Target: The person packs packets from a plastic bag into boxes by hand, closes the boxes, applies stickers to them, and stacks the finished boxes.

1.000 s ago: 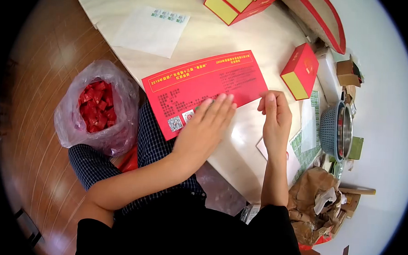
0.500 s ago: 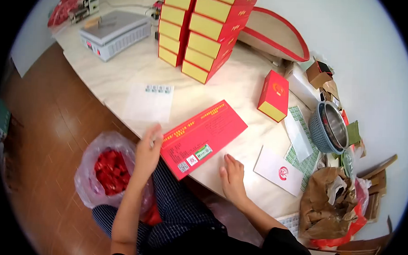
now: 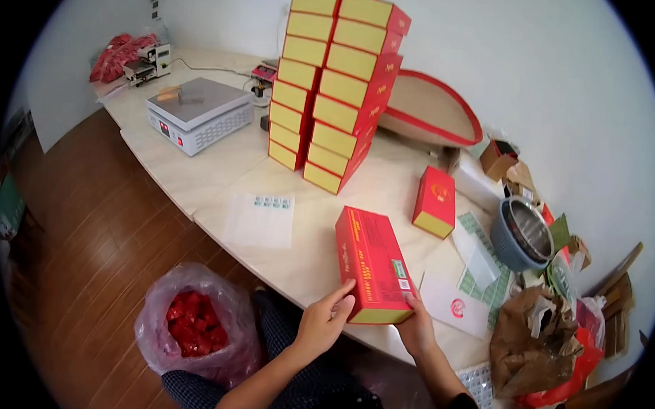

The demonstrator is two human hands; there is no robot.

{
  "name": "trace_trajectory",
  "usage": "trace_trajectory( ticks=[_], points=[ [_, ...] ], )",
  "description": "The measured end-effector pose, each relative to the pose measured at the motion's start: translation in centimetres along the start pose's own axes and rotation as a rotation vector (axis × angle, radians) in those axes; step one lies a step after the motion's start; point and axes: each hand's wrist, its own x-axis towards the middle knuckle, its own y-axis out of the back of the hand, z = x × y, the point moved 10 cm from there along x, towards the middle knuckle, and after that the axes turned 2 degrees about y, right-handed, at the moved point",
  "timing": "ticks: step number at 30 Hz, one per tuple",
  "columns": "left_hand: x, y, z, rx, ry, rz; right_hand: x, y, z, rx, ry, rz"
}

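Note:
A red gift box with yellow printing and yellow ends is held between my hands over the near table edge. Its printed face, with a small green-and-white label, is turned up. My left hand presses on its near left corner, fingers against the side. My right hand grips the near right corner, with the thumb on top and the other fingers mostly hidden below. Close to my right hand lies a white card with a red round emblem. A sticker sheet with a few green labels is left of the box.
Stacked red-and-yellow boxes tower at the back; one more red box lies right of them. A grey heating plate stands at left. A plastic bag of red packets sits below the table. Colanders and brown paper crowd the right.
The box lay flat on the table and is now lifted, turned and held in both hands. My left hand moved right, and my right hand closed on the box. The view has shifted.

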Motion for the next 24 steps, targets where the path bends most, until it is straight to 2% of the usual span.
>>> trace_trajectory(
  ticks=[1,2,3,5,7,9,10,12,14,16,19,21,23,24],
  points=[
    [0.7,-0.6,0.4,-0.084,-0.020,-0.082,0.4,0.8,-0.6,0.075,0.012,-0.023],
    [1.9,-0.8,0.8,-0.383,-0.071,-0.121,0.5,1.1,-1.9,0.078,0.078,-0.028],
    [3.0,-0.5,0.7,-0.382,-0.098,-0.114,0.9,1.0,-3.3,0.084,0.143,-0.033],
    [5.0,1.0,0.0,-0.008,-0.184,-0.021,1.5,-1.3,-8.8,0.039,0.363,-0.089],
    [6.6,0.7,-3.5,0.091,-0.231,0.016,3.3,-3.2,-14.4,0.115,0.477,-0.104],
    [7.2,-1.3,-6.3,0.492,-0.339,-0.015,6.1,-6.4,-21.1,0.097,0.611,-0.162],
    [6.8,-1.6,-6.5,0.495,-0.352,-0.008,8.2,-8.2,-24.3,0.091,0.659,-0.220],
    [6.1,-3.4,-6.7,0.909,-0.360,-0.086,13.7,-11.0,-30.6,0.109,0.769,-0.198],
    [6.2,-3.5,-6.9,0.891,-0.316,-0.122,18.4,-15.0,-36.1,0.078,0.870,-0.200],
    [6.5,-3.2,-7.4,0.887,-0.298,-0.113,21.5,-19.6,-41.0,-0.054,0.945,-0.085],
    [6.2,-3.0,-6.9,0.822,-0.336,-0.102,28.1,-25.1,-44.9,-0.100,0.910,-0.123],
    [6.1,-2.9,-6.6,0.793,-0.360,-0.089,31.0,-26.9,-44.9,-0.078,0.888,-0.167],
    [6.2,-2.9,-6.7,0.784,-0.358,-0.090,32.0,-28.1,-43.6,-0.361,0.879,-0.009],
    [6.2,-2.9,-6.7,0.767,-0.366,-0.089,35.0,-27.5,-43.2,-0.390,0.828,0.051]
  ],
)
